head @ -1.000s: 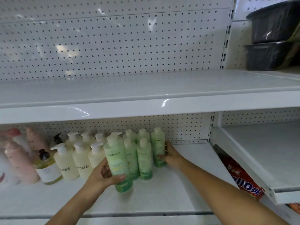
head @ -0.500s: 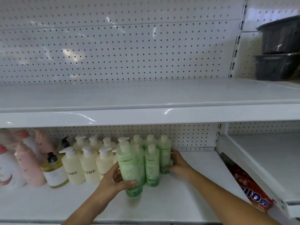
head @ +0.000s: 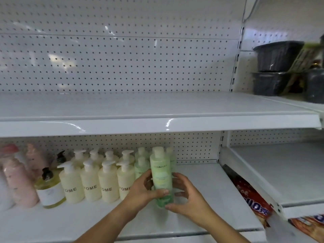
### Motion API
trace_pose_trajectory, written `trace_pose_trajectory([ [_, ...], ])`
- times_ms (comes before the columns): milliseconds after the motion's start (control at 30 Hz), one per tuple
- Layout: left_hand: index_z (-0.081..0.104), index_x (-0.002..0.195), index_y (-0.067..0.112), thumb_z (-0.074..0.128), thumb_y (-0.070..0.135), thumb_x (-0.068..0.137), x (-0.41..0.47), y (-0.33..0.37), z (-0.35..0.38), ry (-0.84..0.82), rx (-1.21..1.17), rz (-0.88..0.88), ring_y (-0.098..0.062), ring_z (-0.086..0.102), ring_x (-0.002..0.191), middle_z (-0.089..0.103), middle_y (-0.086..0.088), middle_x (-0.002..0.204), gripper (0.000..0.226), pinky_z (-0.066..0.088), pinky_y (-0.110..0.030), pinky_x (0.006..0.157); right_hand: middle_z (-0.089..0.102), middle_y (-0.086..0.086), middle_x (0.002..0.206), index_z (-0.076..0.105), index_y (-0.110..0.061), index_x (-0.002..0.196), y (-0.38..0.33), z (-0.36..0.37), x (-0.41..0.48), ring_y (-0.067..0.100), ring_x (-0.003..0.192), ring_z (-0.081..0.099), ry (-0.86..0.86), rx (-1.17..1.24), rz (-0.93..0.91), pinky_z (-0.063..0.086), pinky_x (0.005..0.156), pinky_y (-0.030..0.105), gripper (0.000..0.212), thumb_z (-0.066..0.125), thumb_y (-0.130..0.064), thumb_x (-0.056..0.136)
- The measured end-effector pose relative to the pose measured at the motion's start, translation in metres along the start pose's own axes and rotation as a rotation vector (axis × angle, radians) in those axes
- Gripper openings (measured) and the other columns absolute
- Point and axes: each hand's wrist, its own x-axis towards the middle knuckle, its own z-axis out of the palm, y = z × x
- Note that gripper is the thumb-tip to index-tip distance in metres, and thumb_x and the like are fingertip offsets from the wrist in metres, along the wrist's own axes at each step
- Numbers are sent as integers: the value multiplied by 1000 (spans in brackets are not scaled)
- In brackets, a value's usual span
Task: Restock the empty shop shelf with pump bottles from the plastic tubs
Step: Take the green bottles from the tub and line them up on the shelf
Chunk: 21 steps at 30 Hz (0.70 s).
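Observation:
A tall pale green bottle (head: 161,172) stands upright at the front of the lower shelf (head: 201,199). My left hand (head: 142,190) grips its lower half from the left, thumb across the front. From the right, my right hand (head: 182,199) curls round the bottle's base. Behind it stand more green bottles (head: 141,163), partly hidden. To their left is a double row of cream pump bottles (head: 108,183) lettered "OME".
Further left stand a yellow bottle with a black pump (head: 50,190) and pink bottles (head: 19,183). The upper shelf (head: 157,109) is bare. Dark tubs (head: 275,67) are stacked at the top right. Red snack packs (head: 252,200) lie low on the right beside another white shelf (head: 287,172).
My right hand left the back green bottle and came forward onto the bottle my left hand holds. That bottle shifted right, to the front of the green group.

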Motion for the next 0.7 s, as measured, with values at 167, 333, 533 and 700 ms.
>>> trace_pose_trajectory([
  [167, 64, 124, 21, 94, 17, 64, 2, 0, 11, -45, 50, 9, -12, 68, 113, 74, 4, 117, 67, 56, -36, 97, 68, -20, 118, 51, -38, 131, -7, 9, -5, 10, 107, 68, 74, 35, 31, 57, 88, 28, 80, 91, -16, 66],
  [333, 67, 121, 23, 92, 11, 67, 0, -1, 18, -32, 65, 22, -9, 68, 112, 75, 9, 115, 61, 56, -32, 97, 70, -16, 114, 51, -39, 130, -13, 7, -2, 11, 104, 69, 101, 18, 29, 60, 85, 32, 75, 85, -11, 70],
  [533, 66, 118, 31, 95, 20, 61, 7, 6, 19, 5, 170, 103, -8, 69, 107, 75, 9, 110, 65, 57, -32, 96, 71, -8, 110, 56, -35, 127, -2, 6, 1, 15, 98, 71, 154, 48, 54, 60, 81, 33, 71, 85, -3, 71],
  [700, 60, 120, 39, 97, 30, 59, 15, 23, 7, 114, 268, 213, 0, 65, 106, 71, 14, 114, 72, 52, -22, 98, 69, -5, 109, 56, -33, 121, 14, 2, 1, 12, 93, 71, 204, 70, 132, 60, 79, 32, 68, 88, -4, 69],
])
